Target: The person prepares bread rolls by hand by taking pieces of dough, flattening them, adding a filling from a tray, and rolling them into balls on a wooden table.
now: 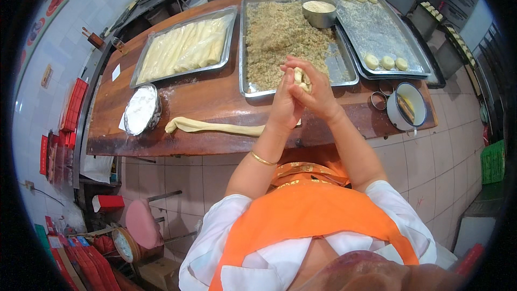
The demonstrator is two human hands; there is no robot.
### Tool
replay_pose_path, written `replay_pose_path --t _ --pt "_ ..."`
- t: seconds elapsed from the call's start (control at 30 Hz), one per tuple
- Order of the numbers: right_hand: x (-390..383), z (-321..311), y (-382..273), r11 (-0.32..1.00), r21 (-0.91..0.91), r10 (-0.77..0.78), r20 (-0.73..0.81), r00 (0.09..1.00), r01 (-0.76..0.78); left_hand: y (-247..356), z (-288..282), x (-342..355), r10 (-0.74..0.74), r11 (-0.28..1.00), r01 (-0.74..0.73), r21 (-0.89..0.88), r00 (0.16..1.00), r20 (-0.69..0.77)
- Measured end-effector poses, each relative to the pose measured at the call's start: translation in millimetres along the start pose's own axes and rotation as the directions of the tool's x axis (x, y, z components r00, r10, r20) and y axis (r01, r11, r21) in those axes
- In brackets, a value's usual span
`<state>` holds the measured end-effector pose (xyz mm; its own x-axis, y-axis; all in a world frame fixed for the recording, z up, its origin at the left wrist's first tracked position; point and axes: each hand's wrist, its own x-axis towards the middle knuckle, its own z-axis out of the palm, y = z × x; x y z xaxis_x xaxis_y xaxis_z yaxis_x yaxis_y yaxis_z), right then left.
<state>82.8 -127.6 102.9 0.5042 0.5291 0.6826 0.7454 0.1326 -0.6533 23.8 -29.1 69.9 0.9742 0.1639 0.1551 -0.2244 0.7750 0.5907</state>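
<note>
We're cupping a small pale dough piece point(302, 79) btwn both hands, held above the near edge of the filling tray. It's soft, smooth, lumpy-round, only partly showing thru the fingers. Left hand point(284, 103) is curling around it from the left w/ palm under; right hand point(315, 89) is wrapping over it from the right, fingers bent and closing on the dough, so both are half-closed on it.

Just beyond the hands, a steel tray point(344, 73) is holding coarse, crumbly brown-tan filling point(274, 37), w/ a round metal bowl point(319, 12) of pale paste at its far right corner. Below-left of the left hand, a long smooth dough rope point(212, 126) is lying on the worn wooden table point(210, 94). Further left, a shallow round tin of white flour point(141, 109). Far left, another tray of glossy pale dough rolls point(186, 48). Right of the right hand, a dark tray w/ flat round dough discs point(386, 62), and a white enamel mug point(411, 105) nearer us.
</note>
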Motion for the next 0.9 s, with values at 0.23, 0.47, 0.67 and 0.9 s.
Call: replay_pose_path --t 0.23,0.47,0.67,0.9 --pt "0 -4 -13 0.989 -0.142 0.010 -0.115 0.993 -0.026 -4 18 -14 0.023 0.988 -0.022 0.150 1.000 0.000" --pt "2 -7 -24 0.993 0.077 0.089 -0.008 0.996 -0.088 -4 18 -14 -0.057 0.978 0.074 0.196 0.994 -0.090" --pt "-2 2 -30 0.965 0.223 0.170 -0.116 0.979 -0.141 -15 26 -17 0.122 0.960 -0.095 0.262 0.989 -0.087" --pt "-13 -9 -12 0.984 0.162 0.074 0.036 0.997 -0.079 -15 7 -15 -0.021 0.935 0.049 0.351 0.996 -0.082"
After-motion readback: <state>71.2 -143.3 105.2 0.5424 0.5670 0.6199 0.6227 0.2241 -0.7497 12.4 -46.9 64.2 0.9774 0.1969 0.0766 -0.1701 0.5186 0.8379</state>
